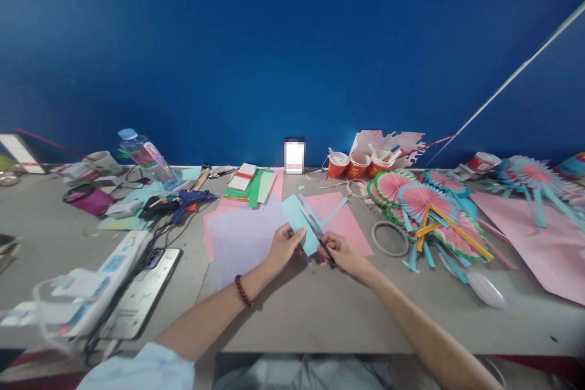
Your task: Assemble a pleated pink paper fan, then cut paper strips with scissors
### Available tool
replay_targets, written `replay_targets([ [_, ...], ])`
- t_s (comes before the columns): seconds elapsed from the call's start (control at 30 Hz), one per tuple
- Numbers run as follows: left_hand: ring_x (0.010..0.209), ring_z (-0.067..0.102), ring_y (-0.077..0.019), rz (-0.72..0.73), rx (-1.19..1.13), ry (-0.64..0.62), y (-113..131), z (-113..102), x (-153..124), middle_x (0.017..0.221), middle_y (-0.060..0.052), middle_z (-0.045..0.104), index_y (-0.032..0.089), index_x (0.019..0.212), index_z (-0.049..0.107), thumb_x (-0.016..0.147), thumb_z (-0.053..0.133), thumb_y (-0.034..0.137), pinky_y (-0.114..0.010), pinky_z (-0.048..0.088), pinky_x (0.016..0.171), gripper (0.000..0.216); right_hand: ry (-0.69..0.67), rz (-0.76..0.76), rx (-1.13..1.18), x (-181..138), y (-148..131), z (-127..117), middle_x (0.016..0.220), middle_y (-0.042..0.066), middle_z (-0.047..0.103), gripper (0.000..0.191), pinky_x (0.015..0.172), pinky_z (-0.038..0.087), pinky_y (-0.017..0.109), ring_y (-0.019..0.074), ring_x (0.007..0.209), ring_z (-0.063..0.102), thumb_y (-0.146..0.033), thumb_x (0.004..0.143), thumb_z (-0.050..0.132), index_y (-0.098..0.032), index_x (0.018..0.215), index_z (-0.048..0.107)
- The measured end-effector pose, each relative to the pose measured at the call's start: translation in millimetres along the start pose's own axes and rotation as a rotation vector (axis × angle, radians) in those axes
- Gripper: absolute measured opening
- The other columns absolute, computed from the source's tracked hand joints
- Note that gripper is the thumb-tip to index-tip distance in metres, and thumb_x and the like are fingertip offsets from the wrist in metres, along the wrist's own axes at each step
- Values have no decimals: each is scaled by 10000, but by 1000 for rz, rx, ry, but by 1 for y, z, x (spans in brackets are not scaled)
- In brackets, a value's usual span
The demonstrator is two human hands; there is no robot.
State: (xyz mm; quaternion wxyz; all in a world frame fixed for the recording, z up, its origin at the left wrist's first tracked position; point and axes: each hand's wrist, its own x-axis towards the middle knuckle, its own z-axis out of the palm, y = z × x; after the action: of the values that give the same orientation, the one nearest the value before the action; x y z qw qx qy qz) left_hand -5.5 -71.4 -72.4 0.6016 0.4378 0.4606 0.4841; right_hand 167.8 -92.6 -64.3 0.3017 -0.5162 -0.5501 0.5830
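Observation:
My left hand (283, 245) is closed on a light blue sheet of paper (295, 213), its thumb on top of the sheet. A pair of scissors (323, 245) with dark handles is in my right hand (342, 254), the fingers wrapped round them. The blades lie along the right side of the blue paper, where a narrow strip (309, 210) stands apart from it. Another thin blue strip (334, 212) rests on the pink paper (347, 225) behind. Lavender paper (240, 237) lies to the left, beside and partly behind my left hand.
Folded paper fans (425, 201) and a roll of tape (390, 239) lie to the right. Red paper cups (359, 166) and a lit phone (295, 156) stand at the back. Leftward are a glue gun (189, 202), a tilted bottle (148, 155), a power strip (112, 280) and another phone (146, 295).

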Motion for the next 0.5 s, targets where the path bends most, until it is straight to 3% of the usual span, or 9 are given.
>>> replay_targets([
  [0.13, 353, 437, -69, -26, 7, -61, 4, 3, -3, 482, 39, 539, 148, 674, 592, 568, 759, 560, -210, 358, 380, 456, 3, 7, 2, 2, 3, 0, 491, -81, 481, 405, 351, 202, 183, 36, 344, 318, -533, 708, 682, -203, 743, 450],
  [0.3, 351, 445, -75, -52, 2, -104, 4, 4, -4, 462, 37, 540, 139, 685, 613, 563, 774, 535, -207, 331, 367, 445, 0, -17, 2, 3, 5, -1, 484, -114, 352, 428, 348, 192, 185, 32, 356, 284, -556, 708, 685, -202, 736, 446],
  [0.5, 356, 453, -86, -40, 9, -134, 1, 3, -3, 456, 29, 551, 151, 660, 602, 583, 772, 520, -217, 332, 371, 414, -3, -16, 7, 3, 7, -1, 494, -111, 348, 425, 342, 180, 175, 33, 370, 269, -560, 718, 676, -209, 748, 439],
])
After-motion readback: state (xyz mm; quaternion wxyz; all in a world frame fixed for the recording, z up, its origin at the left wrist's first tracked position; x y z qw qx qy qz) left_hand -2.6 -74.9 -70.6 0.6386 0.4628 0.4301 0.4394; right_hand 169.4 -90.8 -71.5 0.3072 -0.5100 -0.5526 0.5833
